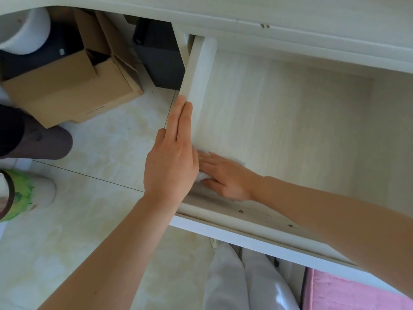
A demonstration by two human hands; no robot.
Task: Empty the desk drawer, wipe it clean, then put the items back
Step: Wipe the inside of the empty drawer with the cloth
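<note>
The drawer (pixel 279 121) stands pulled out and holds no items. The right hand (pixel 225 175) presses a white cloth (pixel 201 175) flat, fingers straight, in the near left corner. The left hand (pixel 172 157), fingers straight and together, steadies the side wall. To wipe well, the person should push into the corners; the bare floor of the drawer behind gives wide room.

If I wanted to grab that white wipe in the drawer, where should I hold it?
Probably the bit of the white wipe poking out by the drawer's left wall. The right hand lies flat on the rest, so pinch that free edge from above once the hand lifts.
</note>
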